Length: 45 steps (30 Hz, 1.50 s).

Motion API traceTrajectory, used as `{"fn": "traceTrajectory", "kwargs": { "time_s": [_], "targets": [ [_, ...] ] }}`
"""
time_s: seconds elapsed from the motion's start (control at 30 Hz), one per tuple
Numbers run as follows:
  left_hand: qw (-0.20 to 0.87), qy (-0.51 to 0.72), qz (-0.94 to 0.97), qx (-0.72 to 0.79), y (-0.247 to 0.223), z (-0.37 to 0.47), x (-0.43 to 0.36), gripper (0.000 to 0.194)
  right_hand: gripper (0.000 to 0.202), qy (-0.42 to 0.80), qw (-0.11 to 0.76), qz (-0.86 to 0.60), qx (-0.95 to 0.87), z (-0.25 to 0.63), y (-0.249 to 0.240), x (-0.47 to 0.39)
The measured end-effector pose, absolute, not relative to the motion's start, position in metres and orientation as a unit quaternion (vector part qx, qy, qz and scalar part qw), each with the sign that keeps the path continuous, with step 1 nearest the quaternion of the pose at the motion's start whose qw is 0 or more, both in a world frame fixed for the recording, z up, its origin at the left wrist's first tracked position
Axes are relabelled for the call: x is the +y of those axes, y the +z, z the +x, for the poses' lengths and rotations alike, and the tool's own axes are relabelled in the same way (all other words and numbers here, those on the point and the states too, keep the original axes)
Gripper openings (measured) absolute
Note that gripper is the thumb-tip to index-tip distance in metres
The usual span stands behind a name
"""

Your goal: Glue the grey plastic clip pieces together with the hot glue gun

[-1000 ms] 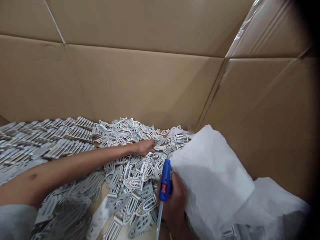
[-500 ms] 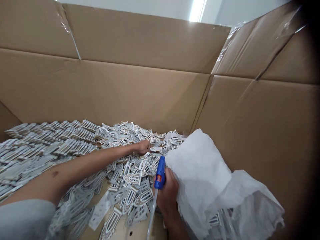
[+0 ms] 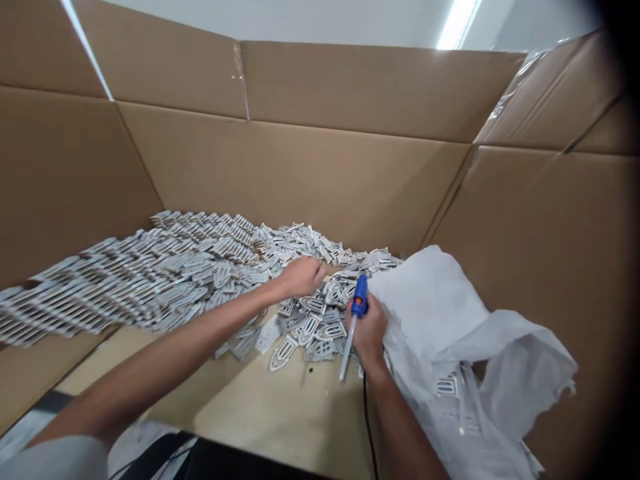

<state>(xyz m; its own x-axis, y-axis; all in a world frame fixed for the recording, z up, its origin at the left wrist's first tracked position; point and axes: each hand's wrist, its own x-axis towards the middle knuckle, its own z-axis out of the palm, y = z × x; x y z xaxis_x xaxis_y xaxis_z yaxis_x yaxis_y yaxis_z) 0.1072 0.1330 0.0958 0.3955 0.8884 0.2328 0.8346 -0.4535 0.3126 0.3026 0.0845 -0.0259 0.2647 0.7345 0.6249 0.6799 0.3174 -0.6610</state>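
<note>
A blue glue gun (image 3: 360, 295) with a clear glue stick out of its rear is gripped in my right hand (image 3: 371, 327), its nozzle pointing away from me. My left hand (image 3: 304, 275) is closed over the loose pile, left of the glue gun; what its fingers hold, if anything, is too small to make out. Around both hands lie white and grey arched window-shaped pieces (image 3: 310, 327), heaped loosely. More such pieces stand in neat overlapping rows (image 3: 115, 280) to the left.
Tall cardboard walls (image 3: 320, 180) enclose the back and sides. White crumpled sheeting (image 3: 425, 300) lies right of my right hand, partly over more pieces. A dark cord (image 3: 369, 420) runs down beside my right forearm over the light board (image 3: 260, 407).
The view has pulled back and turned left, showing more of the rows and board. My left hand is still closed over the pile, and my right hand keeps the glue gun.
</note>
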Motion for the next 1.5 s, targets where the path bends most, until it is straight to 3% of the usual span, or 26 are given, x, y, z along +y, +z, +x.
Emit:
{"fn": "traceTrajectory", "kwargs": {
  "time_s": [0.27, 0.57, 0.7, 0.93, 1.2, 1.5],
  "targets": [
    [0.146, 0.34, 0.712, 0.597, 0.024, 0.057, -0.02, 0.041, 0.02, 0.048, 0.553, -0.529, -0.643, 0.284, -0.019, 0.072],
    [0.138, 0.475, 0.58, 0.647, -0.04, 0.043, -0.071, 0.036, 0.037, 0.135, 0.566, -0.469, -0.664, 0.256, -0.011, 0.049],
    [0.119, 0.485, 0.563, 0.659, -0.051, 0.045, -0.078, 0.034, 0.038, 0.168, 0.577, -0.465, -0.65, 0.246, -0.015, 0.045],
    [-0.013, 0.429, 0.625, 0.652, -0.057, 0.055, -0.074, 0.029, 0.044, 0.179, 0.578, -0.495, -0.624, 0.247, -0.026, 0.059],
    [-0.044, 0.396, 0.637, 0.659, -0.059, 0.055, -0.067, 0.027, 0.047, 0.221, 0.534, -0.478, -0.662, 0.241, -0.028, 0.057],
    [0.031, 0.546, 0.571, 0.613, -0.053, 0.05, -0.081, 0.033, 0.018, 0.262, 0.428, -0.334, -0.798, 0.227, -0.019, 0.031]
  ]
}}
